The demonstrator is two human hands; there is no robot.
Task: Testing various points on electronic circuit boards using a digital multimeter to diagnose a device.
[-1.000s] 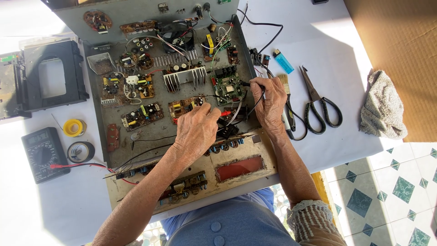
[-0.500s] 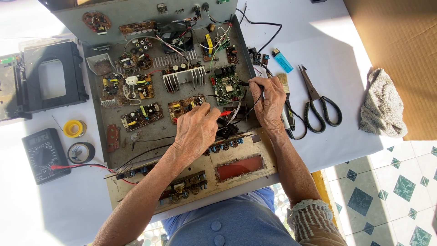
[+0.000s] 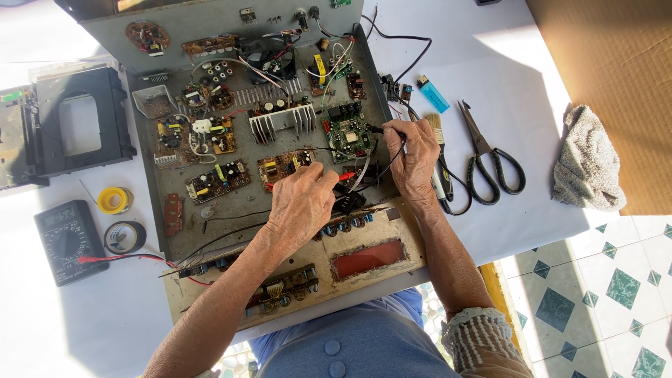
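Head view: two bare hands are probing circuit boards inside an opened electronics chassis on a white table

Left hand [image 3: 302, 203] is pinching a red test probe [image 3: 346, 177] near the chassis middle, fingers closed narrowly on its handle; right hand [image 3: 413, 157] is holding a black test probe [image 3: 376, 129] against the green circuit board [image 3: 348, 133] toward the far right, fingers curled tight around it. Both probes are looking light, stiff and slim, best gripped on the insulated handles; their leads are looking soft and easy to snag. The grey chassis [image 3: 241, 206] is looking heavy and rigid, its boards fragile. To the right are lying scissors [image 3: 490, 157], a brush [image 3: 436, 129], a blue lighter [image 3: 434, 94] and a rag [image 3: 586, 161]; a multimeter [image 3: 64, 241] is sitting near left
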